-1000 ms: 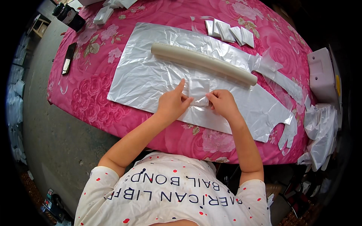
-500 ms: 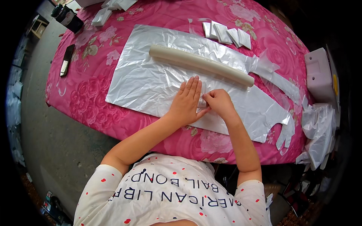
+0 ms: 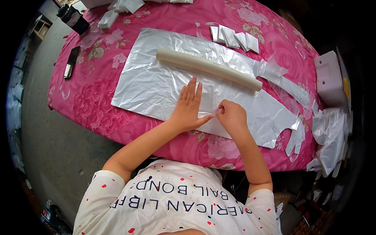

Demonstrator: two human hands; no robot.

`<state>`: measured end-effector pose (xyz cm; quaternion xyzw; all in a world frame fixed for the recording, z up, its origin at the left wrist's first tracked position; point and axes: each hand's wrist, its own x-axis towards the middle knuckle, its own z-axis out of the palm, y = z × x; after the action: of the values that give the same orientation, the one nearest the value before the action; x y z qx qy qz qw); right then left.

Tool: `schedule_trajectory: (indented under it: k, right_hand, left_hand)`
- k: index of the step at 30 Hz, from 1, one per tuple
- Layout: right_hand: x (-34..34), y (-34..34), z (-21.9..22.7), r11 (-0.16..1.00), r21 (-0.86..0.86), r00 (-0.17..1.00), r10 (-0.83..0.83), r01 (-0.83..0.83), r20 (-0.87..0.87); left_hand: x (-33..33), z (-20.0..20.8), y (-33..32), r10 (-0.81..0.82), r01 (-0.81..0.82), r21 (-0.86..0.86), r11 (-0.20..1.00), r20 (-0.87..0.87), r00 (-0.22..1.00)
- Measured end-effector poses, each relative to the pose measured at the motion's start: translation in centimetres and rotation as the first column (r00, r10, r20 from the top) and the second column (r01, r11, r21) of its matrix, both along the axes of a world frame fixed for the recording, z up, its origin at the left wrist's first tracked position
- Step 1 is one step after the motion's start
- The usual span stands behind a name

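Touching crinkled glossy film (image 3: 147,78), smooth tube (image 3: 209,69) nearby

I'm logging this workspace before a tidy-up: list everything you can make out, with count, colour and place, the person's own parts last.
Tablecloth: one, pink floral, under the work
Plastic sheeting: layers uncountable, silvery white, centre
Tube: one, beige, lying on the sheeting
Folded packets: about five, silvery white, beyond the tube
White packets: several, white, far left of the cloth
Bottle: one, dark, upper left
Phone: one, black, left edge of the cloth
Box: one, pale, right side
Plastic bags: uncountable, translucent white, nearer than the box
Floor: one, grey, left
Shirt: one, white with red dots, bottom
Forearms: two, bare, from below
Left hand: one, bare, spread on the sheeting
Right hand: one, bare, curled over the sheeting, grip unclear
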<state>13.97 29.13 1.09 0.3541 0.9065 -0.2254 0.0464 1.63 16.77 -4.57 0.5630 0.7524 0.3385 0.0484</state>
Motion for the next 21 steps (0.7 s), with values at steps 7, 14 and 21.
schedule_trajectory:
  k: [7, 14, 21]
  right_hand:
    - [-4.5, 0.2, -3.3, 0.866, 0.364, 0.781, 0.479, -0.344, -0.402]
    - [-7.1, -8.0, -5.9, 0.9, 0.211, 0.839, 0.432, -0.38, -0.33]
    - [-6.2, -19.3, -5.4, 0.69, -0.088, 0.626, 0.587, -0.719, -0.513]
  left_hand:
    - [0.3, 1.9, -11.0, 0.057, 0.064, -0.087, 0.994, 0.927, 0.371]
    - [2.3, -0.3, -22.3, 0.552, 0.144, -0.536, 0.832, 0.826, -0.113]
    - [3.3, -1.7, -23.9, 0.292, -0.187, -0.448, 0.874, 0.793, -0.535]
